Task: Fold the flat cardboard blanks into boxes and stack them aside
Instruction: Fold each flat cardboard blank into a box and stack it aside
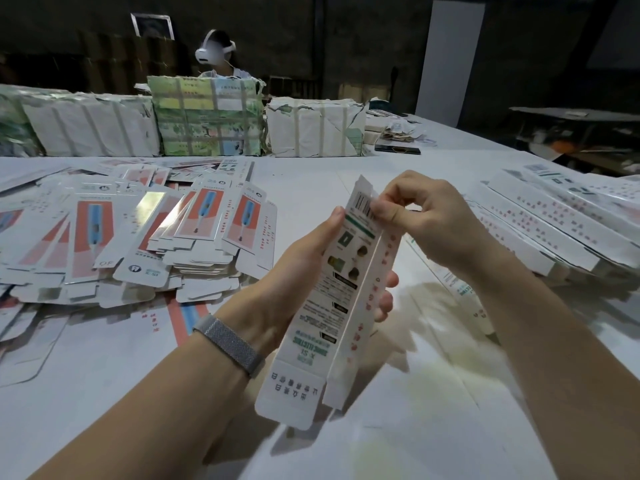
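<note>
White table strewn with flat blanks: left hand grips an upright, part-folded box printed "X-S1" above it, while right hand pinches its top flap beside the barcode.

Wrapped paper bundles along far table edge: white strapped bundle at left, green-and-yellow printed bundle in middle, torn white bundle at right, all side by side. Person wearing white headset behind middle bundle, partly hidden. Framed picture on dark back wall. White upright panel at right rear. Dark flat object, possibly tray, near loose paper scraps. Table surface white.
</note>
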The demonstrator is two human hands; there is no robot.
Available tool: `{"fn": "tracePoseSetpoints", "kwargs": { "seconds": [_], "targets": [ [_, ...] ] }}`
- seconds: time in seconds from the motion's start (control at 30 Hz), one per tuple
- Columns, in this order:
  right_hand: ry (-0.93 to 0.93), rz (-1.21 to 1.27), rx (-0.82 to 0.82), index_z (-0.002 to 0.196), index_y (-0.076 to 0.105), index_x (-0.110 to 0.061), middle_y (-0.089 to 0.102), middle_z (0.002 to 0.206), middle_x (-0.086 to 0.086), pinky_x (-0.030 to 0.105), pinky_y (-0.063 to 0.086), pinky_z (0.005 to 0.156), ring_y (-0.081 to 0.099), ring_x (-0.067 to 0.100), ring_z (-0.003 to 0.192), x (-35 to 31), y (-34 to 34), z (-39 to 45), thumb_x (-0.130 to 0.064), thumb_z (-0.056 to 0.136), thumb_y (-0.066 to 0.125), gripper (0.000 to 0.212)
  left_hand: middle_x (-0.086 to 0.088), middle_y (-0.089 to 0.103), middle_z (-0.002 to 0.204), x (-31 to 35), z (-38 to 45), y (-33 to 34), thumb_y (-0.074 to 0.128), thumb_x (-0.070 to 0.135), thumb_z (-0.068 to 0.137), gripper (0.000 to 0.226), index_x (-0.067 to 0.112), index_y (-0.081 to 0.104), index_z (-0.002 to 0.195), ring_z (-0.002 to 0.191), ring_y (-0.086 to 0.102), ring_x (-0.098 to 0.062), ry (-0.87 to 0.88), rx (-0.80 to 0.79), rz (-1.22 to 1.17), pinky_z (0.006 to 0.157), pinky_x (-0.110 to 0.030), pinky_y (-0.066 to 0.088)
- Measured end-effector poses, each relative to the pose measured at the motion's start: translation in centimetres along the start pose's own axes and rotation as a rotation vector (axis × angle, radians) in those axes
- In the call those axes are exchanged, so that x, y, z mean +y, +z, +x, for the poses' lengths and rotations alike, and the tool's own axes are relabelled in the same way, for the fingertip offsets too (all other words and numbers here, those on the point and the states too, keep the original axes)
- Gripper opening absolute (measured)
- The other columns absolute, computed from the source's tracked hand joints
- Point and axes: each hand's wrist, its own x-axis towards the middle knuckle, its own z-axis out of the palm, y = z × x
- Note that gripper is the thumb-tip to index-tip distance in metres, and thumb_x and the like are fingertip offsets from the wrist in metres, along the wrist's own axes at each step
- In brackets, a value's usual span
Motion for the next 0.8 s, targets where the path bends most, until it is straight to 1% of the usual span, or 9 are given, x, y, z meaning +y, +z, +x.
{"fn": "tracePoseSetpoints", "kwargs": {
  "seconds": [0.07,0.13,0.27,0.3,0.43,0.5,0.6,0.67,0.8],
  "targets": [
    [0.019,0.084,-0.012,0.073,0.064,-0.013,0.063,0.087,0.004,0.054,0.051,0.088,0.062,0.033,0.093,-0.02,-0.25,-0.09,-0.020,0.094,0.064,0.022,-0.017,0.071,0.089,0.10,0.06,0.09,0.035,0.058,0.100,0.061,0.010,0.069,0.113,0.072,0.069,-0.031,0.003,0.002,0.007,0.066,-0.038,0.060],
    [0.044,0.142,-0.035,0.075,0.064,-0.011,0.065,0.083,0.007,0.053,0.052,0.089,0.063,0.031,0.089,0.13,-0.44,-0.16,-0.017,0.094,0.064,0.020,-0.019,0.069,0.091,0.24,0.09,0.14,0.032,0.058,0.099,0.063,0.006,0.057,0.125,0.072,0.067,-0.033,-0.003,0.014,0.058,0.067,-0.041,0.060],
    [0.057,0.203,-0.063,0.072,0.061,-0.011,0.062,0.082,0.003,0.031,0.049,0.081,0.061,0.014,0.084,0.19,-0.71,-0.15,-0.019,0.092,0.063,0.021,-0.019,0.067,0.092,0.51,0.18,0.46,0.031,0.058,0.098,0.064,0.007,0.054,0.130,0.073,0.065,-0.032,-0.002,0.016,0.099,0.069,-0.042,0.058],
    [0.056,0.201,-0.063,0.072,0.061,-0.010,0.060,0.084,0.002,0.032,0.049,0.082,0.060,0.014,0.085,0.21,-0.74,-0.13,-0.018,0.092,0.062,0.022,-0.020,0.066,0.093,0.53,0.20,0.53,0.030,0.058,0.099,0.065,0.006,0.052,0.132,0.073,0.064,-0.033,-0.007,0.019,0.099,0.069,-0.041,0.058],
    [0.042,0.178,-0.059,0.070,0.062,-0.012,0.052,0.093,0.001,0.052,0.050,0.091,0.058,0.033,0.096,0.17,-0.37,-0.25,-0.016,0.091,0.064,0.022,-0.021,0.066,0.093,0.37,0.05,0.18,0.027,0.058,0.101,0.066,0.005,0.050,0.134,0.071,0.065,-0.033,-0.037,0.038,0.086,0.069,-0.041,0.058],
    [0.047,0.202,-0.066,0.070,0.065,-0.013,0.050,0.098,0.004,0.052,0.050,0.090,0.057,0.034,0.099,-0.02,-0.21,-0.35,-0.026,0.083,0.068,0.019,-0.021,0.069,0.094,0.33,-0.24,-0.03,0.030,0.059,0.101,0.063,0.008,0.053,0.130,0.071,0.067,-0.033,-0.048,0.044,0.063,0.068,-0.041,0.060],
    [0.074,0.117,-0.103,0.076,0.071,-0.009,0.051,0.102,0.005,0.045,0.049,0.094,0.056,0.031,0.103,0.27,-0.28,-0.27,-0.034,0.078,0.070,0.025,-0.023,0.071,0.097,0.25,-0.28,-0.05,0.031,0.058,0.101,0.060,0.011,0.055,0.130,0.071,0.069,-0.034,-0.075,0.049,0.031,0.066,-0.041,0.061],
    [0.093,0.059,-0.131,0.080,0.075,-0.011,0.051,0.100,0.002,0.039,0.048,0.088,0.055,0.027,0.100,0.49,-0.49,-0.17,-0.038,0.078,0.070,0.028,-0.022,0.072,0.097,0.18,-0.20,0.06,0.030,0.056,0.102,0.057,0.012,0.057,0.127,0.071,0.070,-0.034,-0.074,0.057,0.020,0.065,-0.040,0.060],
    [0.113,-0.065,-0.180,0.092,0.075,-0.030,0.049,0.096,-0.009,0.008,0.036,0.068,0.049,-0.011,0.079,0.31,-0.45,-0.12,-0.055,0.069,0.067,0.035,-0.020,0.074,0.105,0.08,-0.02,-0.05,0.032,0.056,0.102,0.055,0.017,0.059,0.129,0.080,0.071,-0.032,-0.033,0.130,0.004,0.065,-0.041,0.061]
  ]
}}
